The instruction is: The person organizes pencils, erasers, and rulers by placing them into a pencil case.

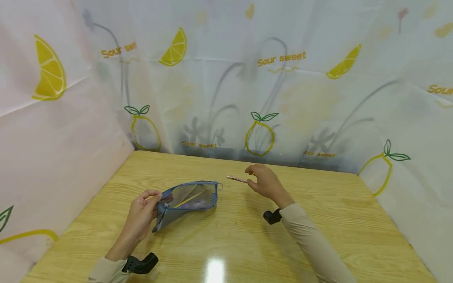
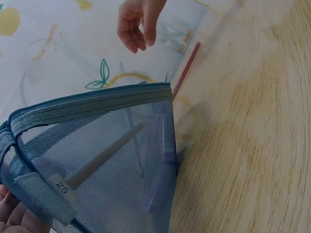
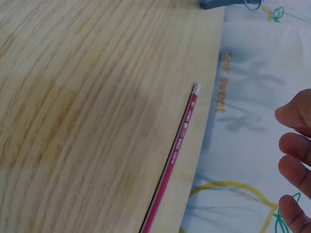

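My left hand (image 1: 139,215) pinches the near left end of a blue mesh pencil case (image 1: 202,207), thumb at its rim. The case stands with its top spread apart, and a yellow pencil (image 1: 191,197) lies inside. Through the mesh in the left wrist view, a dull brown stick (image 2: 104,156) and a small tag marked 25 (image 2: 63,187) show. A red pencil with a white end (image 3: 177,141) lies on the table, right of the case. Over it hovers my right hand (image 1: 267,181), fingers spread and slightly bent, holding nothing.
The wooden table (image 1: 318,220) ends at a white sheet (image 1: 226,86) printed with lemons, hung along the back and sides. A metal ring (image 1: 220,186) hangs at the case's right end. Black wrist mounts (image 1: 141,264) sit on both forearms.
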{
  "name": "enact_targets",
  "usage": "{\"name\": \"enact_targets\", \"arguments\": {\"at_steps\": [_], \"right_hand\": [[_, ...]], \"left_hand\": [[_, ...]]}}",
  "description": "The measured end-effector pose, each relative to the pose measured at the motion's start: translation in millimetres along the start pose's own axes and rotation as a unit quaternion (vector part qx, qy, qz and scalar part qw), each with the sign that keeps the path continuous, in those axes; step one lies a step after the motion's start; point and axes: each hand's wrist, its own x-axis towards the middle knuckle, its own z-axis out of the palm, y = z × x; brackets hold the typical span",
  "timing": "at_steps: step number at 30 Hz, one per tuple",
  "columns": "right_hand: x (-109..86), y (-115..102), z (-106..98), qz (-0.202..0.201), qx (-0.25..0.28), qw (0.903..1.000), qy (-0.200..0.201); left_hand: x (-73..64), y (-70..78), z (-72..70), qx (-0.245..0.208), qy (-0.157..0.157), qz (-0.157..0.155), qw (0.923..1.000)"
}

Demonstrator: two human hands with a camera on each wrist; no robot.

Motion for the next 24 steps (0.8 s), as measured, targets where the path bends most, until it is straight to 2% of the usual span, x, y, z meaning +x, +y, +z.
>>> {"name": "enact_targets", "arguments": {"at_steps": [6, 10, 15, 19, 24], "right_hand": [[-2.7, 5, 5, 0.018, 0.027, 0.9992, -0.023], [-5.3, 13, 11, 0.031, 0.048, 0.9976, -0.040], [-6.7, 22, 20, 0.028, 0.061, 0.9964, -0.051], [-7.1, 26, 24, 0.040, 0.042, 0.9969, -0.052], [-5.8, 30, 28, 0.069, -0.025, 0.9944, -0.075]], "left_hand": [[-0.2, 0.6, -1.6, -0.019, -0.013, 0.014, 0.9996], [-0.9, 0.6, -1.0, -0.029, -0.009, 0.005, 0.9995], [-1.9, 0.7, 0.0, -0.027, -0.001, -0.004, 0.9996], [-1.6, 1.7, 2.1, -0.016, 0.006, -0.016, 0.9997], [1.6, 4.5, 5.1, -0.005, 0.009, -0.019, 0.9998]]}}
